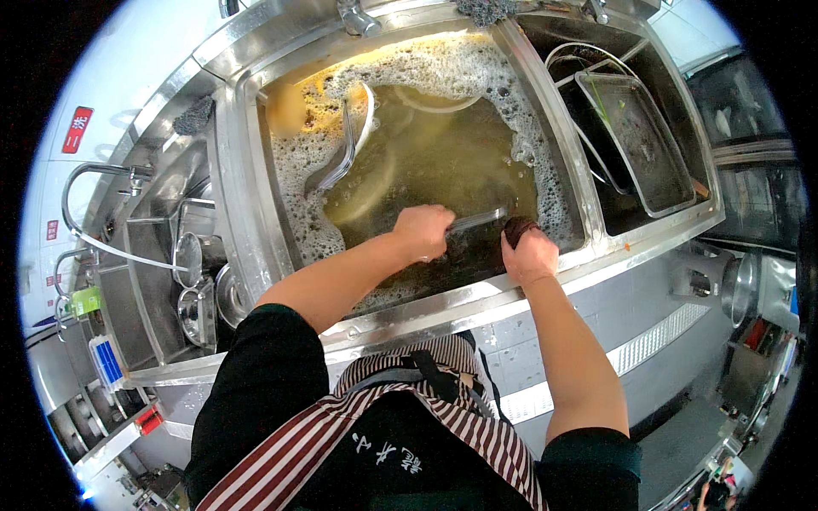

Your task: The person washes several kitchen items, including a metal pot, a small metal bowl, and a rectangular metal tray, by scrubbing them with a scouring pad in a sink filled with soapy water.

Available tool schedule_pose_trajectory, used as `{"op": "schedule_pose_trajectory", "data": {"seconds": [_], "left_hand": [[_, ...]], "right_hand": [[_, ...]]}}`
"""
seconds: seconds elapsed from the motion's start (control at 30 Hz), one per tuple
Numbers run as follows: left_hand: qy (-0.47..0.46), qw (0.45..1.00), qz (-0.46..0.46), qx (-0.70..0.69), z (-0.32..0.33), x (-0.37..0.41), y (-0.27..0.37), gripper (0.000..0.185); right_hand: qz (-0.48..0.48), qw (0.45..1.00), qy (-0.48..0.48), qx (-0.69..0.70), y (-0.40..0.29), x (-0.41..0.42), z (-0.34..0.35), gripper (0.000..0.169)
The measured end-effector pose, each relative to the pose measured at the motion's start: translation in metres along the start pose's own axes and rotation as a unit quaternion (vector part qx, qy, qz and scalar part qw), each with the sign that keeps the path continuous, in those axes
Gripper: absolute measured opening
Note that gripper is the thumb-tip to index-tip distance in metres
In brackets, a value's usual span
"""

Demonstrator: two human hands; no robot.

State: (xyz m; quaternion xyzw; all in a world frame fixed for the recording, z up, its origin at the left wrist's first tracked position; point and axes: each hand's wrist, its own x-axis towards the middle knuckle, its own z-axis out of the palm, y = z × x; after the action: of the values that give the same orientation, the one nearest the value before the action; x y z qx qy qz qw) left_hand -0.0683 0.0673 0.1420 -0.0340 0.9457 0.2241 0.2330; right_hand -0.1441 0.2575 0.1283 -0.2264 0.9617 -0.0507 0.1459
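My left hand [425,231] is closed around one end of a long, shiny metal utensil [480,219] at the surface of murky, yellowish water in the middle sink [591,223]. The utensil's lower side is hidden by the water, so its exact kind does not show. A dark brown scouring pad [521,230] is gripped in my right hand [533,259], close to the utensil's far end and just inside the front rim. Beyond my left hand, a white bowl's rim [369,118] and a bent metal handle [349,150] rise out of the foam.
A pale round rim [441,107] lies under the water at the back. The right sink holds a rectangular tray [652,147] with green scraps. Metal pots [201,255] stand in the left sink near a curved faucet [96,167]. Steel-wool scourers [195,116] rest on the ledges.
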Motion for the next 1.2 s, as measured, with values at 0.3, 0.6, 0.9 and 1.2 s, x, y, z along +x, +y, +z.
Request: {"op": "schedule_pose_trajectory", "data": {"seconds": [0.3,0.6,0.9,1.2], "left_hand": [[0.22,0.968,0.0,-0.117,-0.005,-0.046,-0.036,0.021],[0.048,0.958,0.004,-0.283,-0.015,-0.085,-0.065,0.03],[0.196,0.946,0.017,-0.257,-0.035,-0.098,-0.019,0.018],[0.193,0.872,0.051,-0.447,-0.084,-0.089,-0.017,0.033]], "right_hand": [[-0.008,1.0,-0.016,-0.002,-0.001,-0.001,-0.005,0.043],[0.011,0.999,-0.04,-0.004,-0.017,-0.004,-0.01,0.044],[-0.02,0.981,-0.184,0.061,-0.017,0.001,-0.018,0.026],[-0.038,0.985,0.009,0.167,0.01,-0.015,-0.009,0.03]]}}
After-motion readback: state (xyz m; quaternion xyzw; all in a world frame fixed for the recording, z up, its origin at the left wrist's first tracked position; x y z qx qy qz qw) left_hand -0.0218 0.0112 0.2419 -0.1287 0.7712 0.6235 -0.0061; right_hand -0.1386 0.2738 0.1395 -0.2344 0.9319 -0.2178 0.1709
